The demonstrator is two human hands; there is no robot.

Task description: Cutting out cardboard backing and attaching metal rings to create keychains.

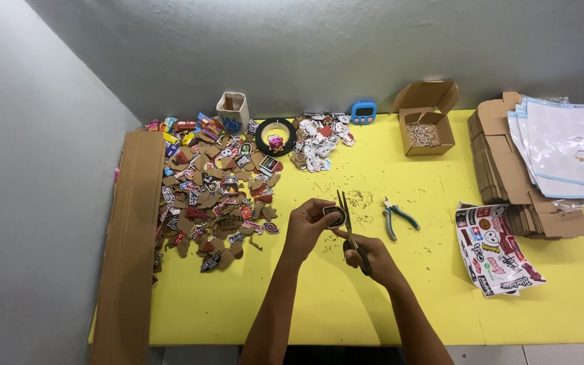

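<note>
**Scissors meet a small round sticker piece above the yellow table**

The left hand [307,226] pinches a small dark round sticker piece [333,216] between thumb and fingertips, holding it up over the middle of the yellow table [407,284]. The right hand [371,255] is closed through the handles of a pair of scissors [348,226], and the blades stand almost upright, tips toward 12 o'clock and handles toward 5 o'clock. That long axis runs just along the right edge of the piece, so the piece lies at about 10 o'clock from the right hand's grip and touches, or nearly touches, the blades. The blades look slightly parted near the tips, though how far they gape is too small to tell. The left hand is the nearer one to the piece, since it carries it; the right hand reaches it only through the blades.

At 3 o'clock from the hands, a pair of blue-handled pliers [395,217] lies flat on the table, well apart from both hands. Farther toward 3 o'clock lies a printed sticker sheet [496,251]. At 10 o'clock spreads a heap of cut stickers [214,186] with brown backs, and beyond it, toward 11 o'clock, a black tape roll [276,136]. A small open cardboard box [426,122] sits toward 1 o'clock. Fine dark trimmings [356,197] are scattered on the table just beyond the hands.
</note>
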